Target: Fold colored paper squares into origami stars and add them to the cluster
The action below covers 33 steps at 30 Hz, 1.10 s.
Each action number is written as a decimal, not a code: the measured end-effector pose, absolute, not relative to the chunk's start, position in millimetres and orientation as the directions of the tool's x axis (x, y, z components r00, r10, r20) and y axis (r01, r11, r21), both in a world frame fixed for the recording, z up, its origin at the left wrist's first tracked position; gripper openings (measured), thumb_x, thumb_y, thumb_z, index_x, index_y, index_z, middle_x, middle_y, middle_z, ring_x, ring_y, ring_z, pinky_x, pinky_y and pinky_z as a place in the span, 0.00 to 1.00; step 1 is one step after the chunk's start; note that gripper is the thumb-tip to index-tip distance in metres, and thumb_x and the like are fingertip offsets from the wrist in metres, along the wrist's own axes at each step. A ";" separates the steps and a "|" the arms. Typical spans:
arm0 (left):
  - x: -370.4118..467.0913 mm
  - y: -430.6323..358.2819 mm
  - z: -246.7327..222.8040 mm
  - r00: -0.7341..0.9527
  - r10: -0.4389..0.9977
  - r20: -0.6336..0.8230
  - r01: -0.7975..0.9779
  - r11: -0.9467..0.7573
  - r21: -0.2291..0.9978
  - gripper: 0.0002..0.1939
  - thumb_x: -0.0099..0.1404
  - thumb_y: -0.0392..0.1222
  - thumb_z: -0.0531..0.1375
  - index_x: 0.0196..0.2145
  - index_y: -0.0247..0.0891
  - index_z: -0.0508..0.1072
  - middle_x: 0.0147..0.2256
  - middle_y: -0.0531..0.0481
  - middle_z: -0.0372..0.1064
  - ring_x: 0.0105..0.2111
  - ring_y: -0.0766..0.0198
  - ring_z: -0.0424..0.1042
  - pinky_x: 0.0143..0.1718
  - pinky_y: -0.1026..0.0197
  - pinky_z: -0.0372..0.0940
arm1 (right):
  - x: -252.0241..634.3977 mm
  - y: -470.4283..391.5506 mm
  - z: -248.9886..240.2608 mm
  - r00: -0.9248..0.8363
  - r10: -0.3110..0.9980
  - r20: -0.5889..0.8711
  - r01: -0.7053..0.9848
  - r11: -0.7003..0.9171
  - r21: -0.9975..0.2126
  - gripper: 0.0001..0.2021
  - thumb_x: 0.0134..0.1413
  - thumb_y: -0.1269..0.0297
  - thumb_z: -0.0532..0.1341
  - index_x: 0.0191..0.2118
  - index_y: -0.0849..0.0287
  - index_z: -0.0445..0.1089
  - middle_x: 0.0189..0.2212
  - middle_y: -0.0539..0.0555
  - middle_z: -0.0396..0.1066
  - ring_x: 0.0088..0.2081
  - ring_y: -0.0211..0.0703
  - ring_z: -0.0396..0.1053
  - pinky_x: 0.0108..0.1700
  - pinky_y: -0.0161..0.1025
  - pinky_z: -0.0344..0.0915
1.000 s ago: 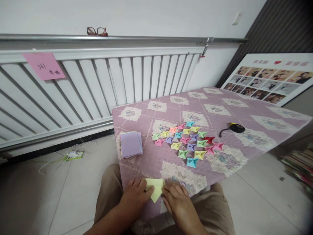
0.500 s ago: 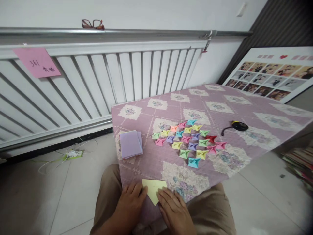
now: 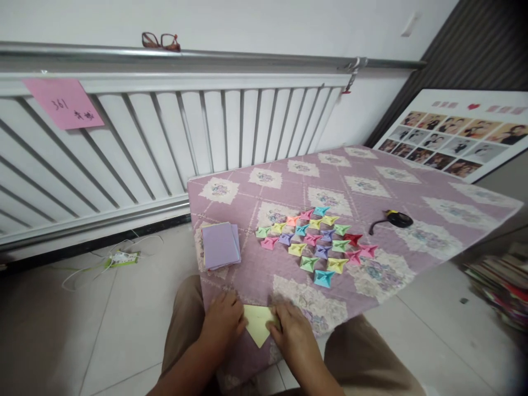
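Observation:
A folded yellow paper [image 3: 258, 325] lies on the near edge of the patterned tablecloth, its point toward me. At its left corner is my left hand [image 3: 224, 320], closed with the fingertips on the paper. My right hand [image 3: 292, 330] pinches the right corner between thumb and fingers. Beyond them, several small folded paper pieces [image 3: 323, 278] in many colours stand in slanting rows. A stack of square paper sheets [image 3: 221, 245], purple on top, rests at the table's left side.
A black and yellow tape measure [image 3: 399, 219] with a strap lies on the right of the table. Behind are a white radiator [image 3: 247, 121], a pipe holding glasses [image 3: 160, 41], and a photo board [image 3: 454, 132]. A power strip [image 3: 124, 258] is on the floor.
My right hand has lifted from lying flat and now pinches the paper's right corner. My left hand has moved slightly up over the left corner. The view has shifted a little.

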<state>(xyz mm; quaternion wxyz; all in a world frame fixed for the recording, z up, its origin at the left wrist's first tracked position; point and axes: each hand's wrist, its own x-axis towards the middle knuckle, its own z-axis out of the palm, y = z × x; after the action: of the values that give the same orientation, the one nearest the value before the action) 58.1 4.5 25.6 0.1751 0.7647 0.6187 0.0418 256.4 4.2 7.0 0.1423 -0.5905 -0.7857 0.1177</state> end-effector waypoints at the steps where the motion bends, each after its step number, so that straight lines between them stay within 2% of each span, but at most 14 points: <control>1: 58.1 8.5 26.9 0.243 0.955 -0.172 0.928 -0.177 0.327 0.05 0.61 0.38 0.58 0.37 0.39 0.71 0.40 0.48 0.68 0.42 0.55 0.66 0.43 0.54 0.61 | 256.3 7.9 11.4 -0.259 0.964 0.054 0.901 0.261 -0.347 0.13 0.45 0.73 0.63 0.39 0.55 0.69 0.36 0.55 0.71 0.40 0.51 0.68 0.40 0.43 0.62; 4: 57.6 20.1 31.1 0.311 0.918 -0.246 0.916 -0.221 0.334 0.13 0.59 0.37 0.59 0.43 0.39 0.69 0.46 0.47 0.66 0.46 0.53 0.65 0.44 0.54 0.61 | 256.1 18.8 24.3 -0.272 0.960 -0.067 0.914 0.237 -0.328 0.21 0.44 0.73 0.63 0.47 0.56 0.67 0.42 0.57 0.69 0.45 0.54 0.66 0.43 0.44 0.61; 7: 57.3 31.5 37.2 0.378 0.869 -0.319 0.903 -0.272 0.332 0.15 0.56 0.37 0.61 0.42 0.39 0.69 0.47 0.46 0.65 0.47 0.53 0.65 0.45 0.55 0.61 | 255.8 29.2 33.1 -0.319 0.929 -0.190 0.912 0.247 -0.327 0.17 0.42 0.72 0.62 0.43 0.56 0.69 0.41 0.57 0.68 0.44 0.53 0.65 0.43 0.43 0.59; 10: 57.6 41.0 44.9 0.409 0.842 -0.351 0.893 -0.292 0.342 0.16 0.53 0.38 0.64 0.40 0.39 0.69 0.43 0.48 0.68 0.42 0.55 0.67 0.41 0.57 0.62 | 256.0 36.4 37.0 -0.358 0.905 -0.229 0.899 0.267 -0.348 0.14 0.40 0.71 0.62 0.38 0.57 0.68 0.40 0.57 0.68 0.44 0.51 0.64 0.42 0.42 0.58; 15: 59.2 50.4 54.6 0.458 0.805 -0.377 0.873 -0.329 0.359 0.15 0.50 0.40 0.67 0.36 0.39 0.71 0.39 0.49 0.70 0.38 0.55 0.69 0.36 0.59 0.62 | 257.7 39.8 37.9 -0.396 0.890 -0.224 0.877 0.294 -0.381 0.14 0.39 0.71 0.63 0.37 0.56 0.67 0.40 0.55 0.68 0.44 0.47 0.64 0.44 0.39 0.57; 23: 58.3 42.1 44.2 0.489 0.806 -0.332 0.851 -0.357 0.386 0.04 0.54 0.36 0.63 0.29 0.38 0.71 0.36 0.49 0.70 0.37 0.57 0.69 0.35 0.61 0.60 | 259.3 38.9 32.9 -0.451 0.875 -0.176 0.840 0.350 -0.414 0.15 0.40 0.73 0.61 0.39 0.55 0.69 0.39 0.53 0.67 0.43 0.47 0.63 0.44 0.39 0.57; 30: 57.1 29.9 41.1 0.442 0.852 -0.279 0.861 -0.315 0.400 0.02 0.56 0.35 0.60 0.27 0.39 0.69 0.31 0.53 0.69 0.32 0.61 0.68 0.31 0.62 0.57 | 258.9 37.8 32.9 -0.496 0.863 -0.099 0.803 0.411 -0.432 0.09 0.40 0.76 0.61 0.29 0.55 0.69 0.32 0.50 0.67 0.39 0.44 0.65 0.41 0.38 0.58; 33: 56.7 27.2 39.7 0.438 0.856 -0.275 0.857 -0.306 0.414 0.01 0.56 0.35 0.59 0.28 0.39 0.69 0.29 0.53 0.69 0.31 0.61 0.68 0.30 0.63 0.56 | 258.1 37.5 32.0 -0.507 0.859 -0.069 0.792 0.432 -0.431 0.08 0.40 0.76 0.61 0.28 0.55 0.69 0.31 0.50 0.67 0.38 0.44 0.65 0.41 0.38 0.58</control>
<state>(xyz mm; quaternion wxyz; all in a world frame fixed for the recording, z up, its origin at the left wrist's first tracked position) 56.7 27.2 39.7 0.2570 0.8081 0.5300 -0.0017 258.1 37.5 32.0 0.0805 -0.4899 -0.8424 0.2092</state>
